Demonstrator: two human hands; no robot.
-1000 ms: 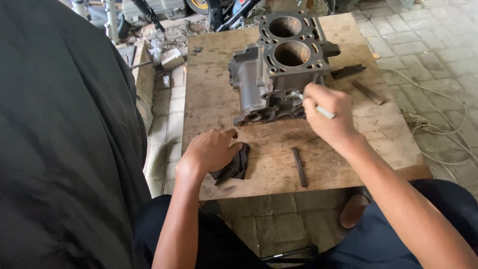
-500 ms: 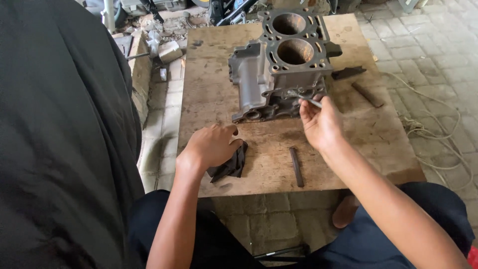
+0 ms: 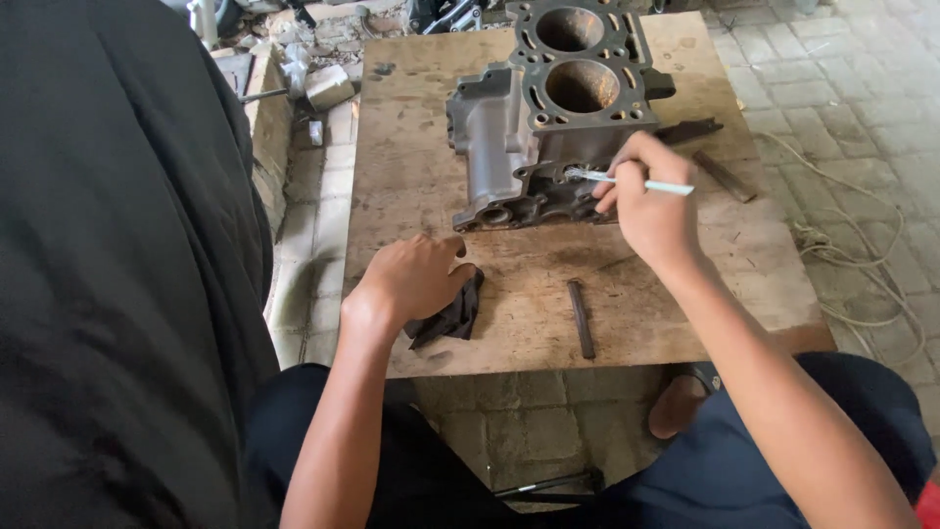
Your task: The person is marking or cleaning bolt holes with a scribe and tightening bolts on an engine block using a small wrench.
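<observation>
1. The engine block (image 3: 548, 127) stands at the far end of the wooden bench (image 3: 411, 176); its top is cut off by the picture edge.
2. Bare wood lies open between the block and the near edge.
3. The right hand (image 3: 651, 211) pinches a thin brush (image 3: 632, 181), its tip touching the block.
4. The left hand (image 3: 411, 279) presses flat on a dark rag (image 3: 455, 313), partly hiding it.
5. A dark cloth (image 3: 117, 264) hides everything on the left.

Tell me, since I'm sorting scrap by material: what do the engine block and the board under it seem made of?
Engine block: looks like cast metal, dull grey with a rough, grimy skin and machined round bores; which metal can't be told. Board: likely plywood, pale brown with visible grain and dark stains.
</observation>
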